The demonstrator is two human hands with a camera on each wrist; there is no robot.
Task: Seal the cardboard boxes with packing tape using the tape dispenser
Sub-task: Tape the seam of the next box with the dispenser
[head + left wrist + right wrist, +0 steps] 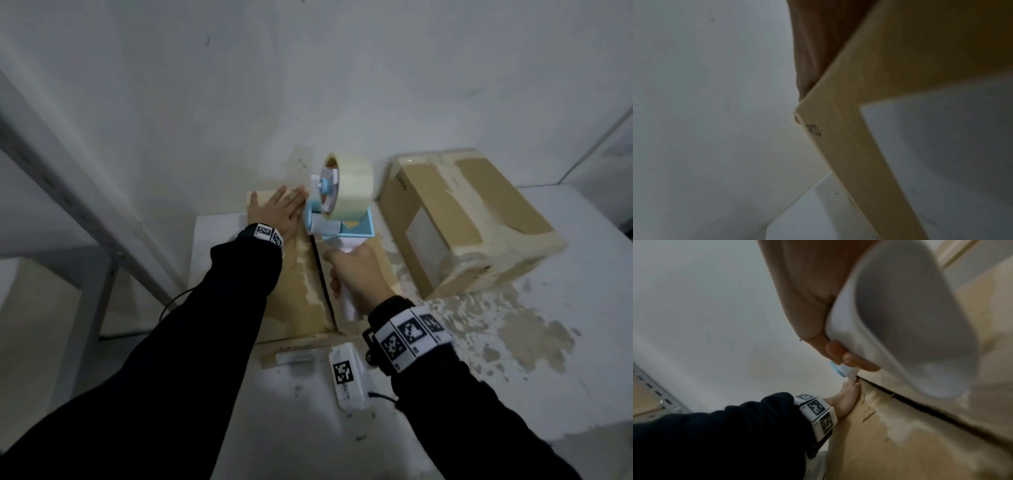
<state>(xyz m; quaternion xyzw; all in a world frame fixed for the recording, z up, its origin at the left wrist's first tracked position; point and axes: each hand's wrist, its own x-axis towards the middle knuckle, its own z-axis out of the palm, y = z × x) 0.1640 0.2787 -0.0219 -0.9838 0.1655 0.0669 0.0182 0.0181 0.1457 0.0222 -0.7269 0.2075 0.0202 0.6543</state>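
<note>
1. The flat brown cardboard box (298, 291) lies on the white table (565, 342) against the wall, its dark centre seam (322, 274) not yet taped over. The left hand (277, 212) presses on the far left flap with fingers straight and spread. If it eases off, the flaps could spring apart and the tape would bridge a gap.
2. The right hand (356, 274) is wrapped tight round the white handle of the pale blue tape dispenser (337, 219), which sits at the box's far end with its roll of clear tape (349, 188).
3. Pulling off-line from the seam would likely lay the tape crooked.
4. The left fingertips (298, 193) lie just beside the dispenser's head; its cutter could nick them.
5. A second, heavily taped brown box (469, 219) stands to the right, well apart.
</note>
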